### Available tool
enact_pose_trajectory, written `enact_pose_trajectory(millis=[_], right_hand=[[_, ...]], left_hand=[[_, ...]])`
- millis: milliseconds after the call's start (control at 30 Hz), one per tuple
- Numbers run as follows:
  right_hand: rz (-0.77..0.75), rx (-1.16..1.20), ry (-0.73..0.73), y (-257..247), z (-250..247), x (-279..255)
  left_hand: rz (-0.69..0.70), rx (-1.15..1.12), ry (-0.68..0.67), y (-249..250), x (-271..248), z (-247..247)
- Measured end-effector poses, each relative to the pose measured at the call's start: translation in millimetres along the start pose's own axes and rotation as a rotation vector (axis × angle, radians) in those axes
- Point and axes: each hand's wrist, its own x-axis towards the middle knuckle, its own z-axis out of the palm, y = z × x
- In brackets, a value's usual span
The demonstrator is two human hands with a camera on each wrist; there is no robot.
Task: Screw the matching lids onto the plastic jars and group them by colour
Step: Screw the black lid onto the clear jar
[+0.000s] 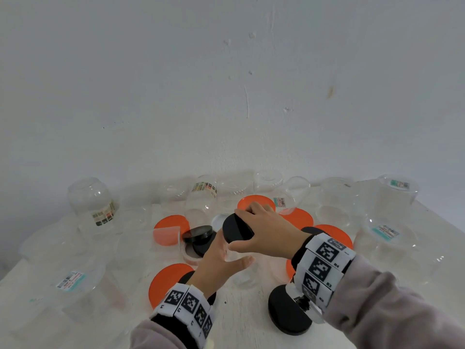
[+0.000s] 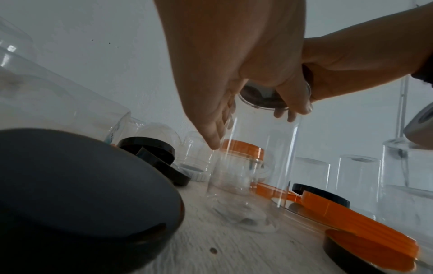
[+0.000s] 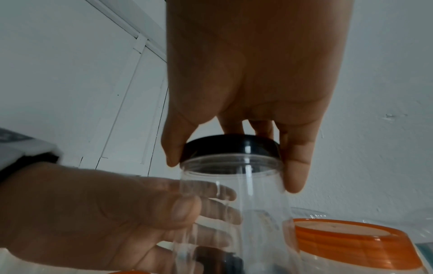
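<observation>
A clear plastic jar (image 1: 241, 273) stands upright on the white table (image 1: 246, 323) in the middle. My left hand (image 1: 234, 253) wraps its side, thumb in front and fingers behind, as the right wrist view shows through the jar (image 3: 236, 204). My right hand (image 1: 236, 229) grips a black lid (image 1: 235, 230) from above by its rim. The lid (image 3: 232, 146) sits tilted on the jar's mouth. In the left wrist view the lid (image 2: 260, 98) shows through the jar's (image 2: 253, 176) neck.
Loose orange lids (image 1: 171, 280) and black lids (image 1: 286, 313) lie around the jar, two black ones (image 1: 198, 235) stacked just left. Several lidless clear jars (image 1: 90, 197) crowd the left, back and right. An orange-lidded jar (image 3: 351, 239) stands close behind. The wall is right behind the table.
</observation>
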Motion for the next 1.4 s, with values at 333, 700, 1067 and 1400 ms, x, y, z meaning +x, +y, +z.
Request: enact_pose_trajectory(millis=[333,700,1067,1400], right_hand=[[0.103,0.278,0.195,24,-40,-45],[0.293,0.361,0.925,126,-171,-146],[0.755,0.084,0.393,242,-110,-89],[1.095,0.087,0.47,288,-101,-174]], left_hand=[[-0.171,0.261,-0.105,-16,-5,10],[-0.116,0.554,-0.593,4,-4,64],[-0.032,0.808,-0.692,2,-10,82],[-0.041,0.849,-0.684,14,-9,85]])
